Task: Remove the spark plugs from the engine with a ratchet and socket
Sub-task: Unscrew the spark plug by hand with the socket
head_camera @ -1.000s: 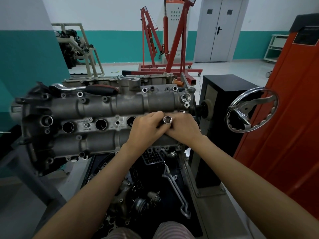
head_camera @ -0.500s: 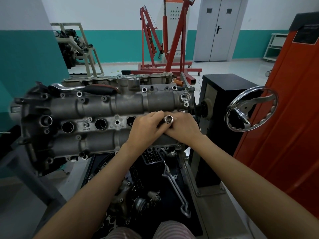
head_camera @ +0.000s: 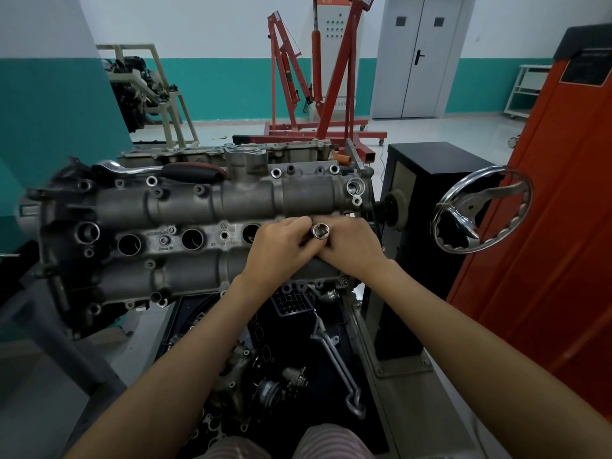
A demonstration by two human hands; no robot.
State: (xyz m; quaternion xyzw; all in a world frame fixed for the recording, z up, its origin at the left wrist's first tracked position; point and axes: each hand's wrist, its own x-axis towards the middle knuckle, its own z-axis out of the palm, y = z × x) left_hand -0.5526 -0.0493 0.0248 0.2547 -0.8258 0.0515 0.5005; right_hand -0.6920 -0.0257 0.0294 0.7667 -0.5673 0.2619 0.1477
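Note:
A grey engine cylinder head (head_camera: 185, 207) lies across the stand in front of me, with three open spark plug wells visible along its middle. Over the rightmost well, hidden by my hands, stands a chrome socket (head_camera: 320, 231), its open end facing me. My left hand (head_camera: 278, 250) and my right hand (head_camera: 351, 248) both grip the socket from either side, fingers curled round it. A ratchet (head_camera: 159, 169) with a black and red handle lies on the engine's far edge, apart from both hands. No spark plug is visible.
A chrome handwheel (head_camera: 480, 210) sticks out at the right beside a black cabinet (head_camera: 427, 180) and an orange machine (head_camera: 556, 226). Below the engine a dark tray (head_camera: 351, 332) holds loose parts and a metal tool. A red engine hoist (head_camera: 318, 94) stands behind.

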